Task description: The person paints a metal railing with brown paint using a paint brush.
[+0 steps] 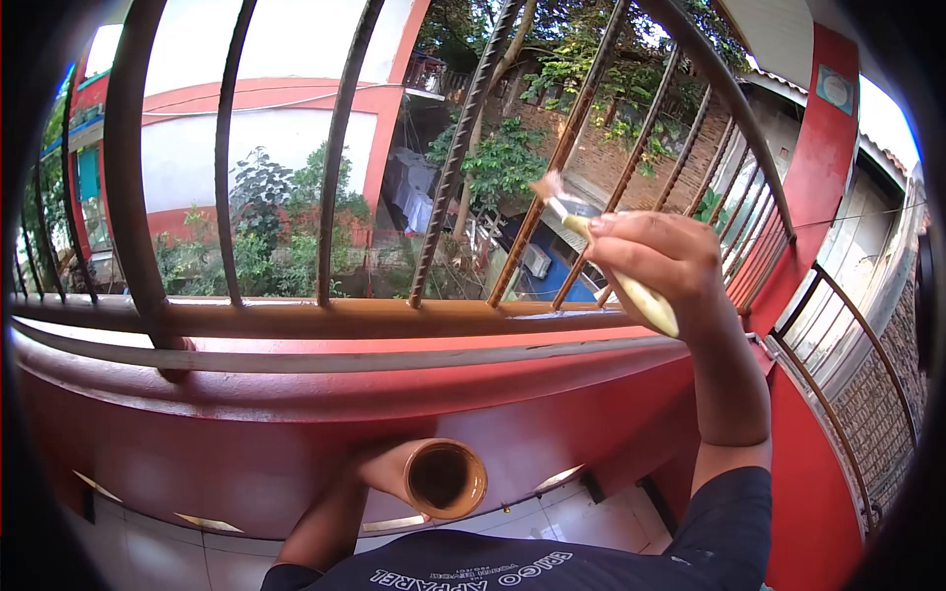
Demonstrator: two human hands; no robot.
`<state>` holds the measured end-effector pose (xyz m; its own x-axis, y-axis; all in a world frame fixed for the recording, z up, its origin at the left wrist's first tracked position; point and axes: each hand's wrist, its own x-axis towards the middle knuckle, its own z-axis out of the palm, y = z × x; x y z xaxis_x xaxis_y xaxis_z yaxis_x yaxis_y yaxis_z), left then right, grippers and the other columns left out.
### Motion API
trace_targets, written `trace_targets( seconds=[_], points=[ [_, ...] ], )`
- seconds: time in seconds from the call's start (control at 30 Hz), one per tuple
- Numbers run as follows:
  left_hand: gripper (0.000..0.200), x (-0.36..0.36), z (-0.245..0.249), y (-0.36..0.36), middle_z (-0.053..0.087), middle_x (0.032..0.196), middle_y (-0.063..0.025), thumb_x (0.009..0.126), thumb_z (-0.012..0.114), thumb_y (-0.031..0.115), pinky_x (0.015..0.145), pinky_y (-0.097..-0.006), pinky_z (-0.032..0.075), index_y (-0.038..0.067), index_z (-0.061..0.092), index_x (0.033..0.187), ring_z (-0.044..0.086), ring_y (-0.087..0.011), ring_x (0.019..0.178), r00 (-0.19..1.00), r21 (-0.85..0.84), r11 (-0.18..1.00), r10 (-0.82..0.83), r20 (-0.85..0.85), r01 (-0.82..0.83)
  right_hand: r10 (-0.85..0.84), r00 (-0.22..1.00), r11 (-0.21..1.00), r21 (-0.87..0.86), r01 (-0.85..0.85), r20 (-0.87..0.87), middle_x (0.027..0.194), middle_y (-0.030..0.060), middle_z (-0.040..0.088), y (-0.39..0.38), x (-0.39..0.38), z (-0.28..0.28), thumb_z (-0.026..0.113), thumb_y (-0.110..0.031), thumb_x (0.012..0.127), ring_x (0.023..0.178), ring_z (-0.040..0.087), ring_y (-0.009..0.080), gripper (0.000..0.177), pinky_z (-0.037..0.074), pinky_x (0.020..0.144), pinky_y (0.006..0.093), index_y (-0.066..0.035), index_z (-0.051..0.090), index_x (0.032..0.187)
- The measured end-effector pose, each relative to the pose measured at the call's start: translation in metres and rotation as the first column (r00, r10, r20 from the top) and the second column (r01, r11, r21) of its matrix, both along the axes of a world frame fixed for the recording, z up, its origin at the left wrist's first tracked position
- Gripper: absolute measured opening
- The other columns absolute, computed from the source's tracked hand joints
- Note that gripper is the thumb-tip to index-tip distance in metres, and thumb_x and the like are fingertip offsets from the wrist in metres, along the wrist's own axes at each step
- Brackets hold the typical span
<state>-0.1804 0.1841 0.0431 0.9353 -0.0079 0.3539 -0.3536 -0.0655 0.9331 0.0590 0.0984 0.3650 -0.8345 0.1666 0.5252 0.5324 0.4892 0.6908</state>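
Note:
My right hand is raised in front of a metal railing and grips a paintbrush by its pale handle. The brush's bristles point up and left, touching or close to one slanted bar. Low down near my body, my left hand holds a small round cup with brown paint inside, its mouth facing the camera. The fingers of that hand are mostly hidden behind the cup.
A brown horizontal rail runs across the bars above a red ledge. White floor tiles lie below. Beyond the bars are trees, a red and white building and brick walls. A red pillar stands at right.

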Motion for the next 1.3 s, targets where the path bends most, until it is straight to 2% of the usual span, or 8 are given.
trace_targets(
  seconds=[0.23,0.57,0.7,0.8,0.9,1.03,1.17,1.3],
  points=[
    [0.086,0.003,-0.004,-0.004,0.057,0.13,-0.0101,0.066,0.091,0.021,0.101,-0.0367,0.045,0.002,0.046,0.137,0.054,-0.0184,0.118,1.0,0.003,1.0,-0.018,0.004,0.018,-0.164,0.778,0.816,-0.526,-0.239,-0.607,0.082,0.0025,0.069,0.022,0.005,-0.008,0.075,0.0,0.081,0.077,0.064,0.0081,0.01,0.051,0.069,0.0245,-0.002,0.069,0.089],
    [0.086,-0.001,0.006,-0.009,0.058,0.126,-0.0071,0.064,0.093,0.016,0.098,-0.0348,0.047,0.003,0.046,0.135,0.054,-0.0147,0.115,1.0,0.017,1.0,0.017,0.02,-0.017,0.079,0.557,0.891,-0.192,-0.411,-0.827,0.094,0.0078,0.069,-0.004,0.001,0.015,0.067,0.002,0.089,0.084,0.066,0.0095,0.006,0.055,0.075,0.0215,-0.001,0.066,0.095],
    [0.088,-0.002,0.004,-0.008,0.058,0.126,-0.0071,0.063,0.094,0.016,0.097,-0.0346,0.047,0.004,0.045,0.136,0.055,-0.0143,0.114,0.996,0.074,0.996,0.044,-0.071,-0.039,-0.161,0.766,0.909,-0.396,-0.131,-0.623,0.084,0.0026,0.069,0.01,-0.012,-0.022,0.073,0.0,0.084,0.076,0.064,0.0067,0.011,0.051,0.066,0.0201,-0.003,0.068,0.093],
    [0.089,-0.002,0.004,-0.007,0.058,0.127,-0.0078,0.063,0.094,0.018,0.099,-0.0348,0.047,0.004,0.045,0.136,0.055,-0.0153,0.115,0.999,0.107,0.993,0.039,0.035,-0.042,-0.098,0.7,0.941,-0.295,-0.166,-0.708,0.079,0.0013,0.068,0.018,-0.011,-0.004,0.073,-0.001,0.084,0.071,0.064,0.006,0.01,0.05,0.063,0.0197,-0.002,0.068,0.092],
    [0.088,0.001,0.005,-0.009,0.058,0.128,-0.0085,0.064,0.094,0.02,0.101,-0.0351,0.046,0.004,0.046,0.137,0.055,-0.0164,0.117,0.996,0.076,0.997,0.024,0.081,-0.03,0.093,0.65,0.988,-0.011,-0.155,-0.754,0.085,0.0025,0.07,0.013,-0.004,0.037,0.072,-0.001,0.087,0.075,0.066,0.0066,0.008,0.053,0.064,0.0208,-0.002,0.069,0.094],
    [0.088,0.0,0.003,-0.009,0.057,0.129,-0.0088,0.064,0.094,0.022,0.103,-0.0349,0.044,0.004,0.047,0.136,0.054,-0.0169,0.118,0.997,0.056,0.998,0.006,0.08,-0.01,0.077,0.954,0.928,0.372,0.038,-0.29,0.089,0.0087,0.072,0.006,-0.01,0.045,0.073,0.002,0.082,0.08,0.071,0.0173,0.012,0.056,0.068,0.0259,-0.005,0.07,0.091],
    [0.089,-0.002,0.003,-0.009,0.057,0.129,-0.0089,0.063,0.094,0.022,0.102,-0.0349,0.044,0.004,0.047,0.136,0.054,-0.0172,0.118,0.996,0.065,0.998,0.009,0.091,-0.015,-0.196,0.969,0.975,0.139,0.176,0.151,0.089,0.0071,0.071,-0.004,-0.034,-0.014,0.072,-0.011,0.069,0.083,0.071,0.0218,0.016,0.059,0.07,0.0332,-0.007,0.067,0.084],
    [0.09,-0.004,0.005,-0.007,0.058,0.129,-0.0088,0.062,0.094,0.023,0.101,-0.0354,0.045,0.004,0.047,0.136,0.054,-0.0176,0.118,0.995,0.153,0.987,0.025,0.1,-0.04,-0.175,0.983,0.957,-0.225,0.181,0.045,0.089,0.0056,0.07,-0.045,-0.04,-0.054,0.072,-0.007,0.069,0.082,0.071,0.022,0.015,0.06,0.072,0.0337,-0.008,0.068,0.084]
  ],
)
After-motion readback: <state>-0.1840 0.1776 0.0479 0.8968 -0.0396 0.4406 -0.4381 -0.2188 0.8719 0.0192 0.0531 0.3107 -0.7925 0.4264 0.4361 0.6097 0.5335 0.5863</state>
